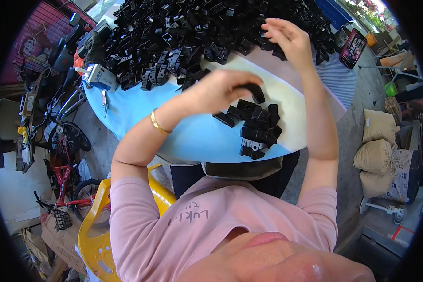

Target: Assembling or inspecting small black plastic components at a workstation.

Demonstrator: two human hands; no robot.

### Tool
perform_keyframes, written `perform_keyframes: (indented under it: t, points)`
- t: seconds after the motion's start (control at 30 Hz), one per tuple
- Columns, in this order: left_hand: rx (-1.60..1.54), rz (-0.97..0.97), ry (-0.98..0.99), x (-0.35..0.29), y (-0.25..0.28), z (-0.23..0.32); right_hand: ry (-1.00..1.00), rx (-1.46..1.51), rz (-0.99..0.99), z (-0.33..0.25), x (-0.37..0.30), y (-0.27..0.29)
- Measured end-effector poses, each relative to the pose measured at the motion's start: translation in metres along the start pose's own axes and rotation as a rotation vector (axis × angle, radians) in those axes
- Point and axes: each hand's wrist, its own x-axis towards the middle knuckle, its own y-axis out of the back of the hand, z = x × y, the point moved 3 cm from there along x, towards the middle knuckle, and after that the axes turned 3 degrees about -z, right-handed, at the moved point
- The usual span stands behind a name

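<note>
My left hand (223, 89), a gold bangle on its wrist, is closed around a black plastic clip-like part (255, 93) and is slightly blurred. Just below it on the table lies a small heap of similar black parts (258, 123), one showing a greyish face. Over the right edge of the big pile of black plastic parts (174, 33), my right hand (289, 41) has its fingers bent and apart. Nothing shows between those fingers, and whether they touch a part cannot be made out.
A cloth-covered table (192, 138) carries everything. At its left stand a blue-and-white carton (101, 77) and nail clippers (105, 101); at its right a phone (353, 49) leans upright. A yellow chair (96, 235), red bicycle (63, 183) and stuffed sacks (378, 141) surround it.
</note>
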Motion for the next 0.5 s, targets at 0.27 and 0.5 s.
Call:
perform_keyframes:
  t: [0.27,0.5]
  points:
    - [0.116,-0.098,-0.255,-0.006,-0.015,0.021,0.172,-0.884,-0.035,0.054,0.041,-0.012]
    - [1.004,0.162,0.294,-0.016,0.023,-0.01,0.134,-1.131,-0.02,0.049,0.041,-0.019]
